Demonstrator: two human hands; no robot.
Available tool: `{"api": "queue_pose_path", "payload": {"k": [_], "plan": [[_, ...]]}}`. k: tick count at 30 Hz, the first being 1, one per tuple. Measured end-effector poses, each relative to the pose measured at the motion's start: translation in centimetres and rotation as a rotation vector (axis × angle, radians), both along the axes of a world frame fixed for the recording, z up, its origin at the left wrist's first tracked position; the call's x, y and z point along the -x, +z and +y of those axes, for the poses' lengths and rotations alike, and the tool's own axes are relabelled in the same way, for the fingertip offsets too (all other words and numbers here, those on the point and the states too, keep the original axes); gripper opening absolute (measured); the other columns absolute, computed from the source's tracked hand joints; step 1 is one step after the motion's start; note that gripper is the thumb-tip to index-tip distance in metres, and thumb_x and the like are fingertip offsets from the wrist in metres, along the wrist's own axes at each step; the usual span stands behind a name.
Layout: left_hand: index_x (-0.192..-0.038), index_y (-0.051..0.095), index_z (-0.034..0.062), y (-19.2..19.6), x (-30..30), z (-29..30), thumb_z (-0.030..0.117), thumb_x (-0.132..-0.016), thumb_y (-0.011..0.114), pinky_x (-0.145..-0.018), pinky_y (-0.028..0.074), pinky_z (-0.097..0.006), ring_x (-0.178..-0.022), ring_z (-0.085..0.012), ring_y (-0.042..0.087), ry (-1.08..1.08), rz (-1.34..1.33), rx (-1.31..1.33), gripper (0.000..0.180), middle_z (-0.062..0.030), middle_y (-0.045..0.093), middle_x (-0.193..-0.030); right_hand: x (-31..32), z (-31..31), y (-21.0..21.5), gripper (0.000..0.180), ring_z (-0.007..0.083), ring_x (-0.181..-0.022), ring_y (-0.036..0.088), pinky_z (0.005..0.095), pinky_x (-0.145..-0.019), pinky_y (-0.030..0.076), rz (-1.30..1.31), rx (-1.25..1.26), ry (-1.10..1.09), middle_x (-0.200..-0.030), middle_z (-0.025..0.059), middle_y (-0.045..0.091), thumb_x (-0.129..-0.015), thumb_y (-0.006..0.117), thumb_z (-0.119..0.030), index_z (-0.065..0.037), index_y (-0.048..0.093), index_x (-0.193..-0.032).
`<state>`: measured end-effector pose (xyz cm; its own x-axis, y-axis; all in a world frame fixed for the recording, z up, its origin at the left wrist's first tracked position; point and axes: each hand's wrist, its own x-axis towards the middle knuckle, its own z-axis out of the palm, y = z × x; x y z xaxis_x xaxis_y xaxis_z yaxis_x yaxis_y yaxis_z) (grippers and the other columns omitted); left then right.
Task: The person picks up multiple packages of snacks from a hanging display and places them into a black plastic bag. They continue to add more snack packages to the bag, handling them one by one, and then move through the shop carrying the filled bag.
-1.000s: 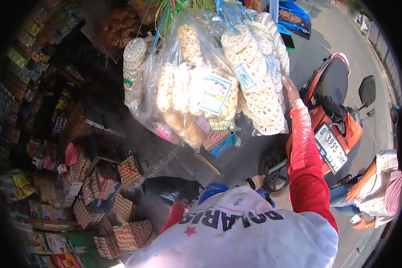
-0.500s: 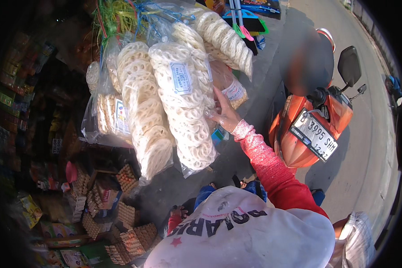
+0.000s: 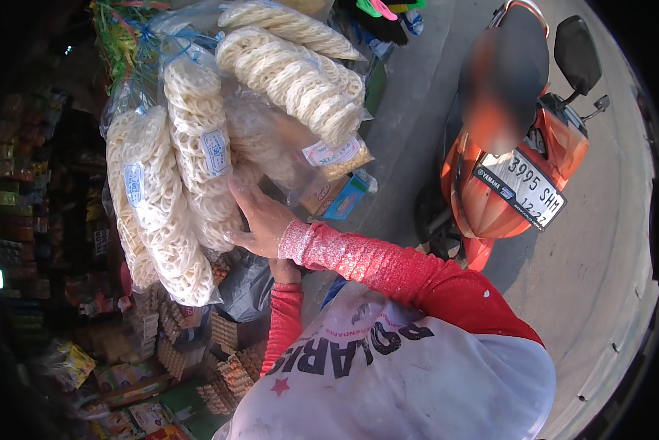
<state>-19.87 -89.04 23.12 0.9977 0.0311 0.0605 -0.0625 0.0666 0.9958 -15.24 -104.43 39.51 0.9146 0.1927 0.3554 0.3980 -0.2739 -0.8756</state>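
Note:
Clear plastic bags of pale ring-shaped crackers hang in a bunch at the upper left. My right hand (image 3: 262, 218) lies with fingers spread against one labelled cracker bag (image 3: 205, 147). Left of it hangs another cracker bag (image 3: 161, 205) with a blue-printed label. A further bag of crackers (image 3: 293, 77) hangs tilted above my hand. My left hand (image 3: 284, 270) is raised just below the right wrist, and its fingers are hidden behind my right hand. Beside it shows a dark grey plastic bag (image 3: 244, 290); whether the left hand holds it is unclear.
An orange motorbike (image 3: 491, 198) with a person, blurred, on it stands at the right on the road. Egg trays (image 3: 227, 370) are stacked at the lower left, near shelves of packaged goods. A blue box (image 3: 346, 198) and a bag of yellowish bits (image 3: 344, 163) hang beyond my right hand.
My right hand has moved left and the cracker bags have swung left with it. My left hand has risen from low down to beside the right wrist. The dark plastic bag has come into view.

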Motion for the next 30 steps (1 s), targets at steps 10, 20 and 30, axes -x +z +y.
{"api": "queue_pose_path", "payload": {"k": [10, 20, 30], "plan": [[-0.144, 0.033, 0.012, 15.2, -4.7, -2.9, 0.07, -0.094, 0.033, -0.058, 0.048, -0.034, -0.062, -0.0143, 0.052, 0.279, -0.052, 0.469, 0.077, -0.0183, 0.058, -0.129, -2.5, -4.1, -0.3, 0.048, 0.0332, -0.104, 0.056, 0.0419, -0.09, 0.046, -0.166, -0.134, 0.05, -0.107, 0.015, 0.056, -0.081, 0.071, -0.027, -0.004, 0.06, -0.122], [-0.138, 0.026, 0.0198, 20.3, -4.0, 0.9, 0.071, -0.089, 0.044, -0.058, 0.046, -0.033, -0.044, -0.0142, 0.036, 0.445, -0.033, 0.433, 0.074, -0.0176, 0.065, -0.118, -19.6, -24.8, -7.8, 0.045, 0.0293, -0.111, 0.06, 0.0379, -0.095, 0.046, 0.067, -0.268, -0.622, -0.123, 0.0167, 0.06, -0.085, 0.067, -0.034, -0.005, 0.062, -0.119], [-0.135, 0.043, 0.0207, 21.8, -4.5, 2.3, 0.076, -0.087, 0.042, -0.057, 0.041, -0.032, -0.045, -0.0142, 0.036, 0.383, 0.011, 0.355, 0.073, -0.0136, 0.068, -0.114, -18.9, -19.9, -12.0, 0.065, 0.0276, -0.113, 0.057, 0.0359, -0.101, 0.039, 0.22, -0.127, -0.031, -0.119, 0.0187, 0.061, -0.084, 0.064, -0.052, -0.005, 0.057, -0.129]]}}
